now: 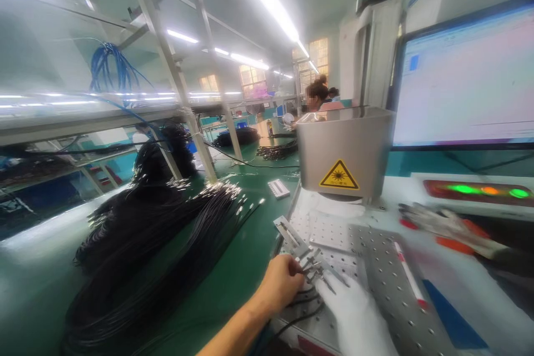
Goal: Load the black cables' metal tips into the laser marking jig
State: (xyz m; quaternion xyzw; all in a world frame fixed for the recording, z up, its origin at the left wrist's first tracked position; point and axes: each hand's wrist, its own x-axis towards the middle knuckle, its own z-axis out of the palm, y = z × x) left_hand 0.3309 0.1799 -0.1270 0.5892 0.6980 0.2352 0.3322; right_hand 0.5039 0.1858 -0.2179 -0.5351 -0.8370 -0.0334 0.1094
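My left hand (280,285), bare, is closed with thumb and fingers pinched at a metal fixture (292,236). What sits between its fingertips is too small and blurred to make out. My right hand (352,306) wears a white glove; its fingers are stretched out and apart over the near end of the same fixture. Black cables (306,320) run below both hands, by the fingertips. Beneath the fixture lies a perforated metal plate (373,250). On the green table to the left is a large bundle of black cables (183,256) with shiny metal ends.
A metal housing (346,139) with a yellow laser warning sign stands behind the plate. At right are a monitor (467,78), gloves (450,228), a red-and-white marker (411,278) and a lit indicator panel (479,190). A small slotted metal block (278,189) lies beyond the fixture. A person (319,97) is farther back.
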